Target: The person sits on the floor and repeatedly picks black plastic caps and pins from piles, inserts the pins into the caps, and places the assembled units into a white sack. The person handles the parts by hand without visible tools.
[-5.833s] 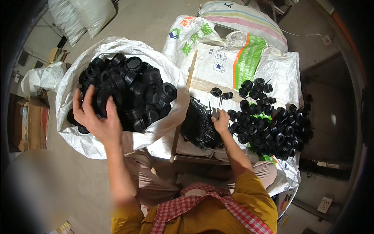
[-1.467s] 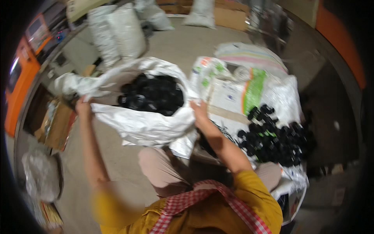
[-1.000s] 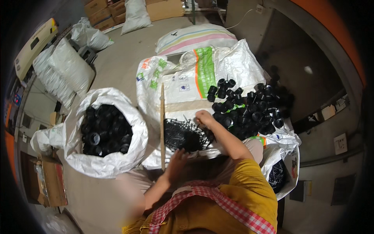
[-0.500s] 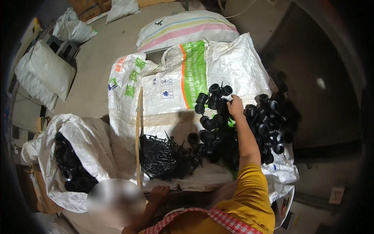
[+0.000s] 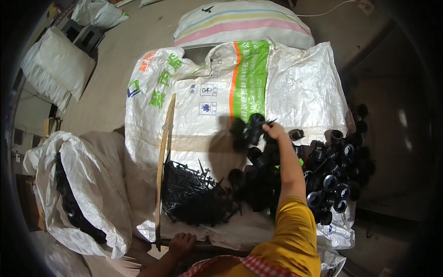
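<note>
My right hand (image 5: 275, 131) is closed in a pinch at a cluster of black plastic pipe fittings (image 5: 255, 129), held over the heap's far edge with a thin pointed stem by the fingers. Below and around my forearm lie more black pipe fittings (image 5: 330, 183), some showing pale rings inside. My left hand (image 5: 182, 242) rests on the near edge of the sack-covered work surface, holding nothing that I can see. Just left of it stands the lower end of a long wooden strip (image 5: 163, 157). Beyond the left hand is a pile of thin black plastic sprue pieces (image 5: 191, 194).
Printed white woven sacks (image 5: 295, 87) cover the work surface. At lower left, an open white sack (image 5: 106, 184) holds black parts. A striped full sack (image 5: 244, 25) lies beyond the far edge. White bags (image 5: 62, 64) sit on the floor at left.
The fittings cluster has been drawn nearer to me with my right hand and turned. My left hand remains at the near edge. The whole view has shifted slightly.
</note>
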Tool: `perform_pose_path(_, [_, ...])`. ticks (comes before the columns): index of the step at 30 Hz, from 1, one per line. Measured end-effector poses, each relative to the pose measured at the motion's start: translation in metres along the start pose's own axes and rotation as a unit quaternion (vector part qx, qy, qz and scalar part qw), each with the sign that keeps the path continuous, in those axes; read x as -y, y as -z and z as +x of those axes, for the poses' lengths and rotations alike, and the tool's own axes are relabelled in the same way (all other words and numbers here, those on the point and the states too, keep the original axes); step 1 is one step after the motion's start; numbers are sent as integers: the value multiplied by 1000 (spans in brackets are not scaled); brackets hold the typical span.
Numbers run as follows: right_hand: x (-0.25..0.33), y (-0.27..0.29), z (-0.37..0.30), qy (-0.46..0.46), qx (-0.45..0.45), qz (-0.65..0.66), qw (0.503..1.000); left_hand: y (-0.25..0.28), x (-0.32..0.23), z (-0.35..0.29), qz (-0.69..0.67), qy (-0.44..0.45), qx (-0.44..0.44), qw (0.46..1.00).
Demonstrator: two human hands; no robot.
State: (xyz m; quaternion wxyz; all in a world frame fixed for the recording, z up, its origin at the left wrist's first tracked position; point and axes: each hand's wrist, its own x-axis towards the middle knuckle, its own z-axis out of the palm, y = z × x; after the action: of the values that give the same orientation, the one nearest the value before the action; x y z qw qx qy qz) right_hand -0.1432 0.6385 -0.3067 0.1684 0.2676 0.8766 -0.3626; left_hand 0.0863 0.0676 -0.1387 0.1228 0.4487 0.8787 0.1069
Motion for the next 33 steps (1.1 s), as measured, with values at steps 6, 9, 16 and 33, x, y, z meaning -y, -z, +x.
perform_pose_path(6, [53,-122,-63,90,125,-51,987,1,-1,-1,19,-11,-2,1000])
perform_pose_path(9, [118,-130,-164,97,196,-116,969,-2,-8,-15,27,15,11,999])
perform_pose_path(16, [137,-124,-275,140,93,-17,986,-39,4,-28,74,-13,-185,980])
perform_pose_path(33, [268,-84,-491,552,-129,-30,824,139,23,8,-630,81,-24,772])
